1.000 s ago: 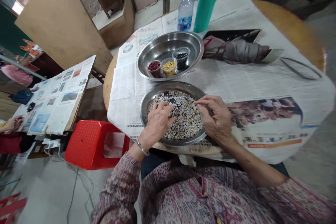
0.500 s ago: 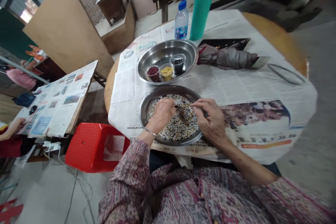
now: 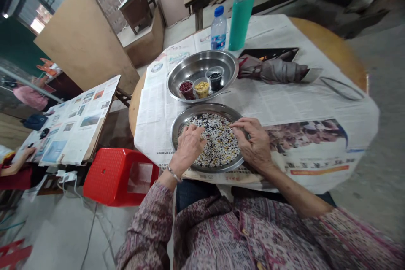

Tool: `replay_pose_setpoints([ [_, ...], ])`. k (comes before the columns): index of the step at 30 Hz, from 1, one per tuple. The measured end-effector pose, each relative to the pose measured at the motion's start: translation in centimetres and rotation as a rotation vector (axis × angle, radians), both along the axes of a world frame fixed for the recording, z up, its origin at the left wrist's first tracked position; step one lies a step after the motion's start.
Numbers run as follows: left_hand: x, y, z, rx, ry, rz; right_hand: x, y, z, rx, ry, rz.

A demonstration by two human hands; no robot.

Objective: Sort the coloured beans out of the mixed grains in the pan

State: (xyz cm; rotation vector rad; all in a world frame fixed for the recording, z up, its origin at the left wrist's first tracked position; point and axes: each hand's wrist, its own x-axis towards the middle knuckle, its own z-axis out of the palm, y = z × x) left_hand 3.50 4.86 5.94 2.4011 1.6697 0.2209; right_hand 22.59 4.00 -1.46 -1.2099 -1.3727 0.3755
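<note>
While both hands sit over it, the head view puts a round steel plate of mixed grains right under the grips: left hand curled narrow, fingertips down in the grains, right hand pinched narrow at the heap's edge, any hold too small to tell. The spread is roundish, no long axis. Beyond both grips, a steel basin holds three small tubs of red, yellow and black grains.

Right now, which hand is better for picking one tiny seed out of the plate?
Probably the right hand: its fingertips are pinched together at the edge of the mixed grains in the steel plate. The left hand sits curled over the pile.
</note>
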Motion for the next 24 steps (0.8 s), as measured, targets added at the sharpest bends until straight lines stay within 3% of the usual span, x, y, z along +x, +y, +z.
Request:
replay_pose_setpoints([
  [2, 1.3, 1.4, -0.9, 0.014, 0.006, 0.01, 0.0, 0.0, -0.1, 0.0, -0.008, -0.002],
  [6, 3.4, 3.4, -2.2, 0.022, -0.059, -0.102, 0.0, 0.2, -0.2, 0.022, -0.006, -0.009],
  [11, 4.0, 4.0, -2.3, -0.006, -0.1, -0.155, 0.0, 0.1, -0.1, 0.012, -0.005, -0.004],
  [19, -0.7, -1.3, -0.5, -0.039, -0.075, -0.072, 0.2, -0.3, -0.1, -0.019, -0.063, -0.004],
  [24, -2.4, -3.5, -0.1, 0.067, -0.126, 0.061, 0.6, -0.9, 1.0, 0.031, -0.446, 0.002],
])
